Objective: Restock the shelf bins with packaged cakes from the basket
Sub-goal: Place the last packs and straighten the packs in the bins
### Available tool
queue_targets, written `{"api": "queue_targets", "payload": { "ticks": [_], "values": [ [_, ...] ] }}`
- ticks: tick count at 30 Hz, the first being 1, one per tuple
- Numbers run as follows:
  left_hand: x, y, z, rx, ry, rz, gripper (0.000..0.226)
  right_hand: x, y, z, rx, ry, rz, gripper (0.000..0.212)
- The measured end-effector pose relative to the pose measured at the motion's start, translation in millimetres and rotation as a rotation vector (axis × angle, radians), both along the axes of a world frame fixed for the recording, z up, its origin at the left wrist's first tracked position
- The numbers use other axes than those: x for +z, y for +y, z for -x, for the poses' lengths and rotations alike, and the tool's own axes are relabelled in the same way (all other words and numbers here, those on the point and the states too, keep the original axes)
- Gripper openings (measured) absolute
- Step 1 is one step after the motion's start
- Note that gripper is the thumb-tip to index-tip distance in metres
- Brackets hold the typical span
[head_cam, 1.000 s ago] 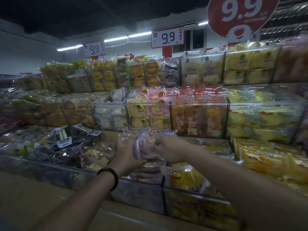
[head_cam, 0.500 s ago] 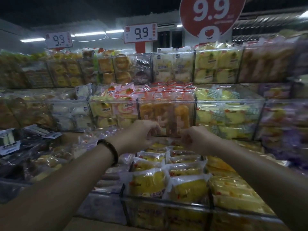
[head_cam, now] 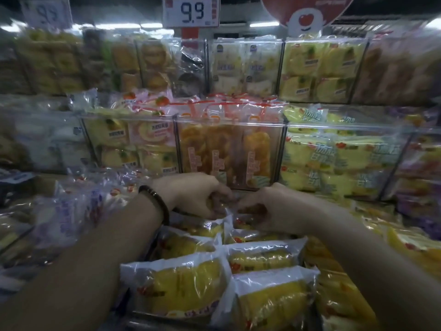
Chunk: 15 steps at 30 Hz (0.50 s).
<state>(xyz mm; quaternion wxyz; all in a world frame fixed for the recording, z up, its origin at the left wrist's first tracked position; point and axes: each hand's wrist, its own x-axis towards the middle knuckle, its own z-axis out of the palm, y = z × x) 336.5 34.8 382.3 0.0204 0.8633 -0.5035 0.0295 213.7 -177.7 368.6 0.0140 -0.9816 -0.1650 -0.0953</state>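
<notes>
Tucking a packaged cake [head_cam: 207, 229] into the back row of the front shelf bin [head_cam: 167, 318] | we should seat it flat, level with its neighbours | left hand [head_cam: 198, 197] curled, pinching its white sealed edge; right hand [head_cam: 269, 209] curled beside it, grip we cannot tell | cake yellow, glossy clear wrapper, white ends
</notes>
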Motion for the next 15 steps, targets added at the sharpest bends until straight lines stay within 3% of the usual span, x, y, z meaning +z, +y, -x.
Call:
{"api": "queue_targets", "payload": {
  "ticks": [3, 8, 12, 15],
  "values": [
    [-2, 2, 0, -0.016, 0.021, 0.010, 0.056, -6, 3, -4, 0.019, -0.019, 0.035, 0.059],
    [-5, 5, 5, 0.065, -0.095, 0.014, 0.046, -9, 4, -3, -0.062, -0.032, -0.012, 0.028],
    [-5, 7, 3, 0.122, -0.171, 0.000, 0.025, -9, 12, -1, -0.205, -0.153, 0.093, 0.054],
    [-4, 9, 4, 0.120, -0.141, -0.002, 0.037, -9, 16, 2, -0.258, -0.256, 0.135, 0.062]
  ]
}}
